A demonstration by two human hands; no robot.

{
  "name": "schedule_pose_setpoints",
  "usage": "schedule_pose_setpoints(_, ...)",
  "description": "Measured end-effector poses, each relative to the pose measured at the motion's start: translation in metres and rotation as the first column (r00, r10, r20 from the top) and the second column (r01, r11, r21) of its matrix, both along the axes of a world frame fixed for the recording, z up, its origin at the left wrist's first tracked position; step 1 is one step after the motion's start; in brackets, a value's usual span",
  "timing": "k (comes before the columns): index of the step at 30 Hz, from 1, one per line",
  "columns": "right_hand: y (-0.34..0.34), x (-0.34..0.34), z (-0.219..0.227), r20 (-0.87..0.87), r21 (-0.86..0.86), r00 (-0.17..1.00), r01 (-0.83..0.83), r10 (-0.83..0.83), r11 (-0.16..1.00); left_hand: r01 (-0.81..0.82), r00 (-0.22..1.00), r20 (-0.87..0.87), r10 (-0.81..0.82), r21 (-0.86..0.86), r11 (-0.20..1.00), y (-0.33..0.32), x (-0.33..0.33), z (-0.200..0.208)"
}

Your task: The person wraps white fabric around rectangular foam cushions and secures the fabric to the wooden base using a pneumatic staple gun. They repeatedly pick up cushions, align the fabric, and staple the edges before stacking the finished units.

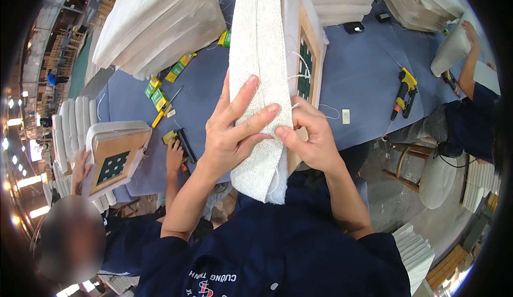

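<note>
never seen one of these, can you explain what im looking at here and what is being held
No machine here: it is a person with two bare hands. There is one picture, from a wide fisheye camera on the person's head looking down, so straight edges bend.

The left grip, a hand, lies with fingers spread across a pale fabric-covered cushion standing on edge. The right grip, also a hand, pinches its fabric edge.

The blue-grey table carries stacked cushions, yellow-and-green boxes, a yellow-handled hand tool and a yellow-and-black power tool. Other people work on both sides.
</note>
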State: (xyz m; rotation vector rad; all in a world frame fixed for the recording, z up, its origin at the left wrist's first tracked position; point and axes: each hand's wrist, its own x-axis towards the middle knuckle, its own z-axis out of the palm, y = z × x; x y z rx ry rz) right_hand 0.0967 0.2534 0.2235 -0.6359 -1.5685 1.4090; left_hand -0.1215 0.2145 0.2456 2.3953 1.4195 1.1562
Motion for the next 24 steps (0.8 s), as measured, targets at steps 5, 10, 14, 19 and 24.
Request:
schedule_pose_setpoints(5, 0.009, -0.003, -0.013, -0.015, 0.012, 0.999, -0.034, 0.034, 0.999, -0.075, 0.991, -0.113, 0.075, 0.006, 0.997, -0.007, 0.001, 0.007)
schedule_pose_setpoints(10, 0.008, -0.013, -0.007, -0.050, 0.002, 0.998, -0.033, 0.033, 0.999, -0.120, 0.992, -0.069, 0.107, -0.219, 0.968, -0.016, 0.003, 0.016)
schedule_pose_setpoints(14, 0.010, -0.016, -0.011, 0.005, 0.041, 0.998, -0.067, 0.067, 0.997, -0.087, 0.996, -0.031, 0.082, -0.363, 0.928, -0.018, 0.005, 0.041)
schedule_pose_setpoints(19, 0.006, -0.030, -0.027, 0.005, 0.155, 0.999, 0.036, -0.037, 0.987, -0.397, 0.912, -0.056, 0.406, -0.368, 0.841, -0.024, 0.032, 0.022)
schedule_pose_setpoints(24, 0.001, -0.035, -0.022, 0.016, 0.270, 0.998, 0.048, -0.054, 0.962, -0.412, 0.772, 0.248, 0.585, -0.505, 0.758, -0.043, 0.052, 0.013)
